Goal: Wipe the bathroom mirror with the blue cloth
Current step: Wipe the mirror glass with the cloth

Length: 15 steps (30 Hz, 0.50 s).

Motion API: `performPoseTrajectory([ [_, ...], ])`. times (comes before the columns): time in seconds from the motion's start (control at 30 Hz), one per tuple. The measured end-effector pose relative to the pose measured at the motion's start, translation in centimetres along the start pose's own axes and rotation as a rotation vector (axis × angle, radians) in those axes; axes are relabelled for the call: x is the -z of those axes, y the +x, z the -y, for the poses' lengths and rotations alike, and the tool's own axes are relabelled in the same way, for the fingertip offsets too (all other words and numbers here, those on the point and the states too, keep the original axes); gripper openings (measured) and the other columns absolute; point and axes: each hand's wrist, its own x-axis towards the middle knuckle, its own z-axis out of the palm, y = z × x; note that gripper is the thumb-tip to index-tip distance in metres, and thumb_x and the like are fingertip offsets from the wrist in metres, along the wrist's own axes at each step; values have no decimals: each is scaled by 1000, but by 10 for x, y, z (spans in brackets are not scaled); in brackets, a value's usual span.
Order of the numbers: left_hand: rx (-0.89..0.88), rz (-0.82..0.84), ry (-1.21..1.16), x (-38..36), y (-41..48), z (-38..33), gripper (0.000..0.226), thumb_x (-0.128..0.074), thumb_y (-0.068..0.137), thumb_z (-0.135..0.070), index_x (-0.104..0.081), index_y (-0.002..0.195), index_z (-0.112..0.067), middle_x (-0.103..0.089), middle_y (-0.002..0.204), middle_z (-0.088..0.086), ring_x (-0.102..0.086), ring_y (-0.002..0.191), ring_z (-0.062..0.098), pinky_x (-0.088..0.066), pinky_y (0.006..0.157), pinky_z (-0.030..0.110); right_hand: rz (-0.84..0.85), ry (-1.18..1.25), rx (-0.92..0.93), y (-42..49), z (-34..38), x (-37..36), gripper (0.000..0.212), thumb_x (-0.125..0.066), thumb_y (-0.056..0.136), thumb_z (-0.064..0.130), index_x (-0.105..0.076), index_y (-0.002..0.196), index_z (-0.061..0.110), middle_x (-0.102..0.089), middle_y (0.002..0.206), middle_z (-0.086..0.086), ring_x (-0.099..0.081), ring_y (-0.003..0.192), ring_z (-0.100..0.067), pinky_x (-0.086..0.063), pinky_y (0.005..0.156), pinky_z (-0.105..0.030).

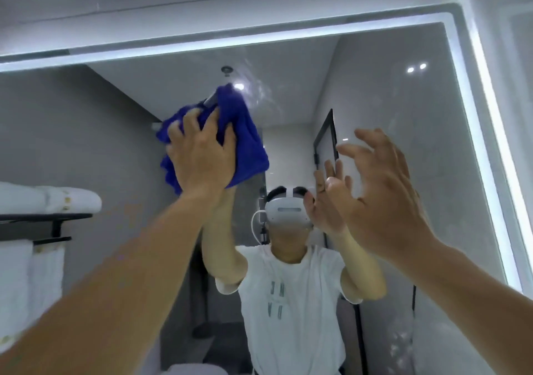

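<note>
Lit mirror (389,91), left hand (199,155) fingers gripping blue cloth (245,141), right hand (383,192) fingers spread, folded towels (49,200) left

Deep blue cloth against a grey, white-lit mirror.

The cloth (248,141) is a solid royal blue with no pattern. The mirror (389,109) reflects plain grey walls and is edged by a glowing white light strip (490,109). Reflected are a white T-shirt (291,311) with grey-green lettering, white towels (49,201) and a black rack (43,218).
</note>
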Motion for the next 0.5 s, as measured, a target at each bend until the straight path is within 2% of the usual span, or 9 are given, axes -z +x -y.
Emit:
performPoseTrajectory([
  [0.03,37,-16,-11,2,-20,-3,40,-39,99,-48,-56,126,-25,-50,135,6,-41,120,38,-43,90,54,-1,1,3,1,3,-3,53,-43,84,41,-48,133,23,-26,152,8,-13,143,-10,-25,114,-44],
  [0.1,-44,17,1,7,-69,-3,39,-38,99,-47,-53,127,-24,-49,133,6,-41,118,35,-41,90,50,-8,6,17,2,9,-9,52,-43,84,40,-48,133,23,-26,152,8,-13,144,-11,-25,115,-44],
  [0.17,-222,111,21,11,-126,-2,42,-34,98,-48,-50,131,-26,-47,133,3,-42,118,33,-38,91,46,-6,27,24,1,16,-13,52,-43,85,40,-47,133,23,-26,152,8,-13,144,-11,-27,114,-44],
  [0.27,-627,289,21,17,-193,0,43,-36,96,-54,-48,131,-32,-46,132,-2,-45,115,32,-43,87,48,18,23,53,-6,22,-19,51,-44,85,41,-48,133,24,-25,152,8,-10,144,-9,-21,113,-36],
  [0.33,-874,347,-16,18,-193,7,43,-39,95,-56,-49,131,-36,-47,132,-5,-46,114,28,-47,85,46,28,-5,73,-10,21,-18,49,-46,88,40,-48,133,23,-26,152,7,-10,144,-9,-19,111,-34],
  [0.4,-1058,358,-33,19,-168,12,43,-39,95,-58,-48,132,-37,-47,133,-6,-45,117,26,-44,89,45,28,-22,79,-9,17,-14,45,-51,91,36,-47,134,23,-26,153,6,-9,144,-10,-18,111,-35],
  [0.47,-1158,329,-16,16,-130,15,44,-40,94,-57,-47,132,-36,-45,134,-5,-43,120,26,-37,96,44,28,-24,72,-6,12,-10,45,-50,91,37,-47,134,24,-25,153,7,-9,144,-8,-17,112,-34],
  [0.5,-1146,293,-4,14,-106,17,44,-40,93,-56,-47,131,-34,-45,134,-3,-42,120,27,-33,98,44,29,-27,70,-4,11,-8,48,-47,89,39,-46,134,24,-25,153,8,-9,144,-8,-16,112,-33],
])
